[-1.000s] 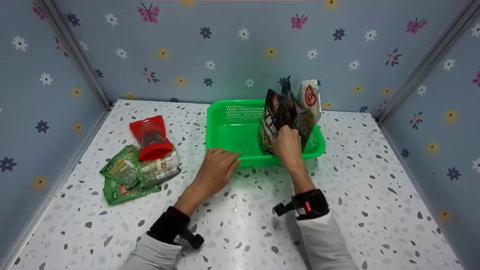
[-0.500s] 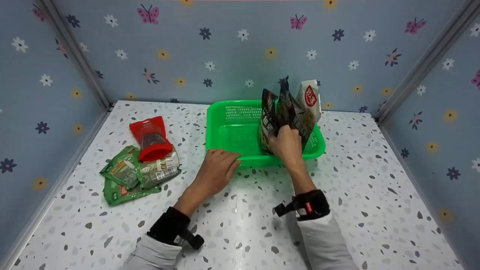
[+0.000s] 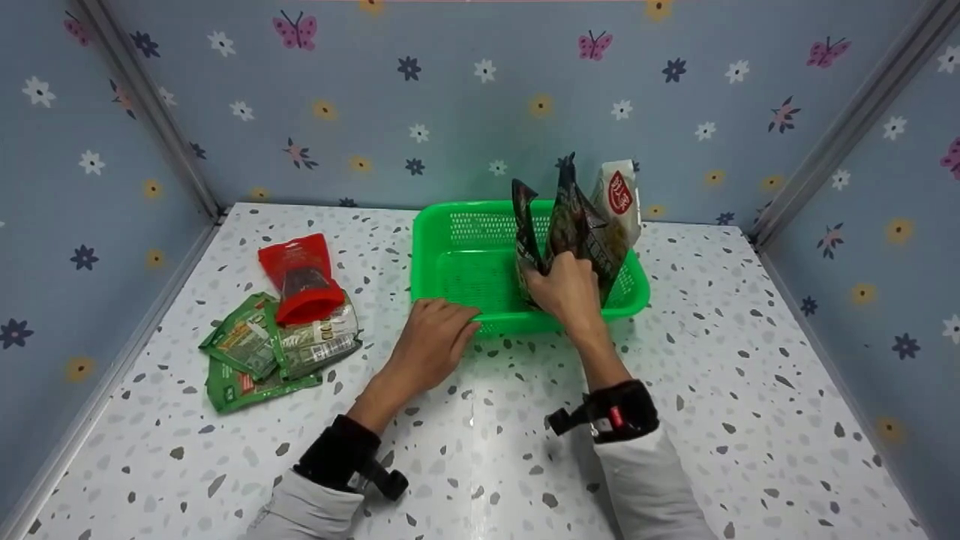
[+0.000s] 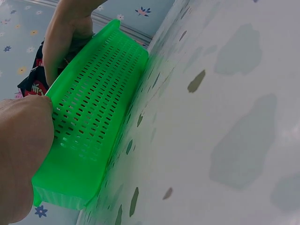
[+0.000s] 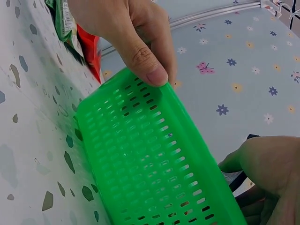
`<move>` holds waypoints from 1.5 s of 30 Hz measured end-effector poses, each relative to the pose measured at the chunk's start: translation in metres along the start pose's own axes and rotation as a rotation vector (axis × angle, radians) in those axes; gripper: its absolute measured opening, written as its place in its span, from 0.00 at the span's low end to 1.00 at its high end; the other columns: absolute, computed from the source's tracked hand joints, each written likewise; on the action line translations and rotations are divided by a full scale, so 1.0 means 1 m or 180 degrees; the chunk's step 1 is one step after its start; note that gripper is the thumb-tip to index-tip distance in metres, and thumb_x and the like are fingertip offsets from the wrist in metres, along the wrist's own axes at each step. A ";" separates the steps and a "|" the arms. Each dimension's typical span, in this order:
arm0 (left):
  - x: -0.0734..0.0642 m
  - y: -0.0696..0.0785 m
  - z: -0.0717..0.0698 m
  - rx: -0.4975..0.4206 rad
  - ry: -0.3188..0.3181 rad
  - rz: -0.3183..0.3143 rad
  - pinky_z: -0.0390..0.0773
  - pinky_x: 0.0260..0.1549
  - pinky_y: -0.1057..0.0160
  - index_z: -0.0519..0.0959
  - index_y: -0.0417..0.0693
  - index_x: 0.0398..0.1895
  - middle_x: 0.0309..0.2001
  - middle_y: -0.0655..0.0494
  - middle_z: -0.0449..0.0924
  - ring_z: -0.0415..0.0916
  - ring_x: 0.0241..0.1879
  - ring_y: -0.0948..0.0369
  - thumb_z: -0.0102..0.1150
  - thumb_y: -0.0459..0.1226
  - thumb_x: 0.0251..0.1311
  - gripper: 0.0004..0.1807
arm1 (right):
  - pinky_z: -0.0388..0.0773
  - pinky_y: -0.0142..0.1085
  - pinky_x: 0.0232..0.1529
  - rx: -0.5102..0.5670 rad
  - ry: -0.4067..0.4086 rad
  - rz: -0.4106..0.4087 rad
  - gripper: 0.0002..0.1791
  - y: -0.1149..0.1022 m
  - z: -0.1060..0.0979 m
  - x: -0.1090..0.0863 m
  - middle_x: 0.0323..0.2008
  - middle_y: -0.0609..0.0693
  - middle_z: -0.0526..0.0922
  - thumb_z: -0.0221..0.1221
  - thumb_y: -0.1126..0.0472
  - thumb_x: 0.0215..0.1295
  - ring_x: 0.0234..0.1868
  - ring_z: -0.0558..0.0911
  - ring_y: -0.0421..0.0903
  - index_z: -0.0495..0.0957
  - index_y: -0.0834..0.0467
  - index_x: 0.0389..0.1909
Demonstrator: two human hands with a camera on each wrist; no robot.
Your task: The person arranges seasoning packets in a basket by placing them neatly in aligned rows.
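Observation:
My left hand (image 3: 437, 337) grips the near rim of a green plastic basket (image 3: 450, 304), its thumb outside the wall and its fingers over the edge. Inside the basket's right half, my right hand (image 3: 568, 292) holds a black food bag (image 3: 525, 217); thumb and curled fingers lie about its edge in the right wrist view, though the fingertips are partly hidden. Against that hand stands a second black bag (image 3: 568, 210), upright. A white bag with a red label (image 3: 619, 195) leans at the basket's right end.
Left of the basket lies a pile of packets on the speckled table (image 3: 480, 465): a red pouch (image 3: 304, 277) on top, with green packets (image 3: 244, 337) and a pale-and-green one (image 3: 322, 337) beneath. A flowered wall (image 3: 450, 97) rises close behind the basket.
My right hand has shifted slightly left, and the leftmost black bag has moved left and turned edge-on, widening the gap from the other black bag. My left hand stays on the rim.

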State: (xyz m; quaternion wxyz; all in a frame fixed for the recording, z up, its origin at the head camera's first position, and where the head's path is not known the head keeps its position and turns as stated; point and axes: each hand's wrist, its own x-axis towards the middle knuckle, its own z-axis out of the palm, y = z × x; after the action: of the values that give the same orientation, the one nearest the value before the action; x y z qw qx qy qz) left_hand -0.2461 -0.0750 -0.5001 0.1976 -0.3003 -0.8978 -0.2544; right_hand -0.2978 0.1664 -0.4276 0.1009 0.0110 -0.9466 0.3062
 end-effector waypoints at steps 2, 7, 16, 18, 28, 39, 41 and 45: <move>0.000 0.000 0.001 0.0004 0.0003 0.0002 0.78 0.63 0.42 0.88 0.46 0.65 0.56 0.49 0.95 0.88 0.56 0.47 0.56 0.44 0.88 0.17 | 0.66 0.41 0.22 -0.0016 -0.0017 0.0017 0.31 -0.001 0.000 0.000 0.13 0.46 0.66 0.64 0.42 0.82 0.16 0.72 0.48 0.68 0.49 0.18; 0.000 -0.001 0.002 -0.0027 -0.0011 -0.0019 0.78 0.64 0.41 0.87 0.46 0.65 0.57 0.48 0.95 0.87 0.56 0.46 0.57 0.43 0.87 0.16 | 0.67 0.42 0.23 -0.0033 -0.0010 0.0035 0.32 -0.001 -0.001 -0.001 0.13 0.46 0.65 0.61 0.40 0.83 0.17 0.73 0.49 0.68 0.50 0.17; 0.000 -0.001 0.001 0.0013 0.0048 0.0030 0.78 0.63 0.42 0.88 0.47 0.64 0.56 0.49 0.95 0.88 0.55 0.47 0.59 0.43 0.87 0.16 | 0.68 0.43 0.24 -0.0132 0.0029 0.0012 0.32 -0.004 -0.004 -0.002 0.14 0.47 0.66 0.63 0.40 0.81 0.18 0.75 0.51 0.67 0.50 0.17; 0.000 0.000 0.001 0.0012 0.0057 0.0031 0.78 0.63 0.42 0.88 0.47 0.64 0.55 0.49 0.95 0.87 0.55 0.47 0.58 0.43 0.87 0.16 | 0.67 0.42 0.23 -0.0152 0.0014 0.0005 0.33 -0.004 -0.003 -0.003 0.13 0.47 0.65 0.64 0.39 0.81 0.17 0.74 0.50 0.67 0.50 0.17; 0.000 -0.001 0.001 0.0028 0.0079 0.0054 0.79 0.62 0.43 0.88 0.47 0.64 0.55 0.50 0.95 0.87 0.55 0.47 0.58 0.44 0.87 0.16 | 0.67 0.42 0.22 -0.0244 0.0027 -0.0066 0.34 -0.006 -0.004 -0.004 0.13 0.47 0.66 0.66 0.37 0.79 0.17 0.76 0.51 0.69 0.51 0.16; 0.000 -0.002 0.002 0.0027 0.0057 0.0051 0.79 0.63 0.43 0.88 0.48 0.64 0.56 0.50 0.95 0.87 0.56 0.48 0.57 0.45 0.87 0.17 | 0.67 0.41 0.21 -0.0187 0.0029 -0.0090 0.34 -0.008 -0.006 -0.007 0.13 0.46 0.64 0.65 0.37 0.80 0.16 0.73 0.49 0.68 0.50 0.16; 0.000 -0.002 0.002 0.0009 0.0063 0.0046 0.79 0.63 0.42 0.88 0.48 0.64 0.56 0.49 0.95 0.88 0.56 0.48 0.58 0.44 0.87 0.16 | 0.67 0.41 0.22 -0.0148 0.0050 -0.0112 0.32 -0.007 -0.004 -0.006 0.13 0.46 0.65 0.65 0.40 0.81 0.16 0.73 0.49 0.68 0.50 0.17; 0.000 -0.002 0.002 -0.0031 0.0099 0.0066 0.79 0.62 0.41 0.88 0.45 0.63 0.55 0.48 0.95 0.88 0.53 0.47 0.59 0.42 0.86 0.15 | 0.64 0.42 0.24 -0.0109 0.0028 -0.0180 0.30 -0.002 0.000 -0.005 0.14 0.46 0.63 0.64 0.48 0.83 0.17 0.71 0.49 0.66 0.50 0.18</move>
State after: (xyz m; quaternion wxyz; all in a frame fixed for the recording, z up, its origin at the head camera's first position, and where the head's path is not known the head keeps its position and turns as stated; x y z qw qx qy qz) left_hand -0.2477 -0.0750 -0.5023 0.2127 -0.3066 -0.8902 -0.2614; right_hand -0.2926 0.1640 -0.4276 0.1138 0.0347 -0.9505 0.2870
